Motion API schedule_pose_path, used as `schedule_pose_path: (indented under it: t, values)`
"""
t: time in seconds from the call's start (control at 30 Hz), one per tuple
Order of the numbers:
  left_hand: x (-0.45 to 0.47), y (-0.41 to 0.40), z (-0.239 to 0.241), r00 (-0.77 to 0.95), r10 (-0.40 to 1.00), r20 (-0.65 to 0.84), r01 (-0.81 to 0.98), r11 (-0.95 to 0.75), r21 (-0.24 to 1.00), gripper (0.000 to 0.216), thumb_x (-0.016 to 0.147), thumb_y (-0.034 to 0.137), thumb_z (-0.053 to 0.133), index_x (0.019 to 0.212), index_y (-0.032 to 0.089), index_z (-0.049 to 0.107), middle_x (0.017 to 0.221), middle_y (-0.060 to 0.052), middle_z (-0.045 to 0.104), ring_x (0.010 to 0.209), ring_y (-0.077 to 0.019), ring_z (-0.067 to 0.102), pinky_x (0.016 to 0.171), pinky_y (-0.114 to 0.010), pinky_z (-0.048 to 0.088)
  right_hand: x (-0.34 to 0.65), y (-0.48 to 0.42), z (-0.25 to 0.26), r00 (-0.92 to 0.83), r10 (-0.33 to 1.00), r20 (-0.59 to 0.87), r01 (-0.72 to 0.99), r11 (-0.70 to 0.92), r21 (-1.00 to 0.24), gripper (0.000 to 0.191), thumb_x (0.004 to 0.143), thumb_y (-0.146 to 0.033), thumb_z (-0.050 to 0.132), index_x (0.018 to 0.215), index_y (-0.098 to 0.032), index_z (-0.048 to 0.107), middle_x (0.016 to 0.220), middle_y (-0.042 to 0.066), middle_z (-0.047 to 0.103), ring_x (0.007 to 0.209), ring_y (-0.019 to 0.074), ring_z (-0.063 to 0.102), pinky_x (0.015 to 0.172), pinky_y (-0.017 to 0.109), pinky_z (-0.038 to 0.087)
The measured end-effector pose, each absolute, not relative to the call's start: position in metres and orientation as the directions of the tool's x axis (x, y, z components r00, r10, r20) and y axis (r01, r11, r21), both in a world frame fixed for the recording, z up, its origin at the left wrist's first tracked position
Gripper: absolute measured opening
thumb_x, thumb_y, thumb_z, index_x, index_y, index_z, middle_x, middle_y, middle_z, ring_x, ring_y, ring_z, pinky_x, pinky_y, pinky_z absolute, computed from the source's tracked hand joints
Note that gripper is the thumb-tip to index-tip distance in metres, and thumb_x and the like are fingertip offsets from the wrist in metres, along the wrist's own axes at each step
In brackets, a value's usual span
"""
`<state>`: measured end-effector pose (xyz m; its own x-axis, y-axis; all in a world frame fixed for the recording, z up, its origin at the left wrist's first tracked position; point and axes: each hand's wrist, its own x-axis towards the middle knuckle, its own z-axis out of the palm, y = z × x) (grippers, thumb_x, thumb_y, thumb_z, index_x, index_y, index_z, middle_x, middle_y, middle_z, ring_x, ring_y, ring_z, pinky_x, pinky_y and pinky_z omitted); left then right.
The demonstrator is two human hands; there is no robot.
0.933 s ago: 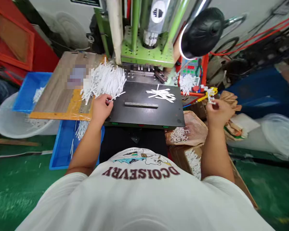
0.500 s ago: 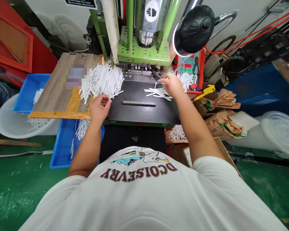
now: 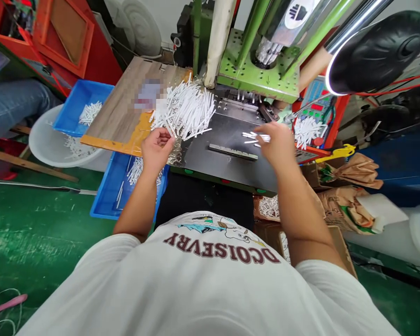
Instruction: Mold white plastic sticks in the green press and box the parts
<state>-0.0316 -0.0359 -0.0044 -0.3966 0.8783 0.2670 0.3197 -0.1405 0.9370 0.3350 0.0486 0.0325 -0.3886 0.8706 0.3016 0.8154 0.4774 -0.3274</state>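
Observation:
At the near edge of a big heap of white strips [image 3: 189, 109], my left hand [image 3: 157, 149] is closed in a pinch, and a thin white strip runs to its fingertips. My right hand [image 3: 279, 143], slightly blurred, is over a small pile of white strips [image 3: 252, 138] on the black metal plate [image 3: 196, 153]. Its forefinger and thumb are apart, with strips showing between them; the other fingers are hidden. Between my hands lies a notched metal bar [image 3: 233, 152]. Behind the plate is the metal die [image 3: 236, 108] of a green press [image 3: 259, 74].
A wood-patterned board [image 3: 115, 105] lies left, with blue bins [image 3: 103, 200] of strips below and beside it. At right are a black lamp [image 3: 381, 56], a red control box [image 3: 339, 121], more strips [image 3: 308, 131] and a yellow tool [image 3: 341, 152]. Another person's leg [image 3: 21, 105] shows far left.
The view has swung, so the bench appears shifted right and tilted. My right hand has come down from near the die to the small pile, and its fingers have parted. My left hand stays by the heap.

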Motion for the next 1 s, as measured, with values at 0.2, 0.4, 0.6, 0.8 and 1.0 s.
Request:
schedule_pose_path:
  t: [0.2,0.4,0.6,0.8,1.0]
  values:
    - [-0.031,-0.051,0.003,-0.389,0.871,0.299,0.269,-0.203,0.942,0.028,0.079,0.038,0.084,0.088,0.022,0.064,0.084,0.001,0.072,0.074,-0.0124,0.067,0.07,-0.022,0.057,0.164,0.069,0.009,-0.745,0.648,0.158,0.591,0.752,-0.293,0.022,0.097,-0.022,0.068,0.114,-0.017,0.08,0.117,0.016,0.072,0.12,0.0377,0.06,0.104,0.052,0.049]
    - [-0.034,-0.05,0.0,-0.38,0.887,0.263,0.219,-0.19,0.957,0.027,0.078,0.036,0.084,0.089,0.022,0.064,0.084,0.001,0.073,0.075,-0.0127,0.068,0.07,-0.021,0.057,0.158,0.074,0.017,-0.796,0.595,0.111,0.564,0.796,-0.222,0.018,0.105,-0.024,0.06,0.107,-0.018,0.076,0.12,0.016,0.072,0.125,0.036,0.057,0.108,0.053,0.046]
    - [0.024,-0.017,-0.003,-0.167,0.95,0.265,0.226,-0.224,0.948,0.012,0.084,0.026,0.076,0.09,0.022,0.067,0.088,-0.001,0.077,0.082,-0.0161,0.073,0.08,-0.027,0.06,0.266,0.039,0.048,-0.27,0.884,0.381,0.754,0.44,-0.487,0.028,0.11,-0.04,0.054,0.112,-0.022,0.075,0.104,0.012,0.073,0.117,0.035,0.065,0.105,0.051,0.051]
    - [0.094,0.003,-0.006,0.115,0.964,0.241,0.378,-0.267,0.887,0.003,0.088,0.02,0.072,0.091,0.022,0.072,0.095,-0.003,0.081,0.092,-0.0205,0.075,0.093,-0.034,0.058,0.319,-0.002,0.018,0.043,0.986,0.158,0.476,0.119,-0.871,0.023,0.1,-0.046,0.066,0.104,-0.024,0.073,0.095,0.005,0.078,0.091,0.0242,0.077,0.092,0.039,0.061]
    - [0.103,0.008,-0.01,0.171,0.96,0.223,0.447,-0.277,0.851,0.003,0.09,0.021,0.071,0.092,0.022,0.072,0.094,-0.003,0.081,0.09,-0.0209,0.075,0.09,-0.034,0.056,0.304,-0.003,-0.009,0.073,0.993,0.093,0.352,0.062,-0.934,0.025,0.095,-0.04,0.071,0.117,-0.026,0.071,0.11,0.004,0.084,0.114,0.0243,0.079,0.109,0.041,0.058]
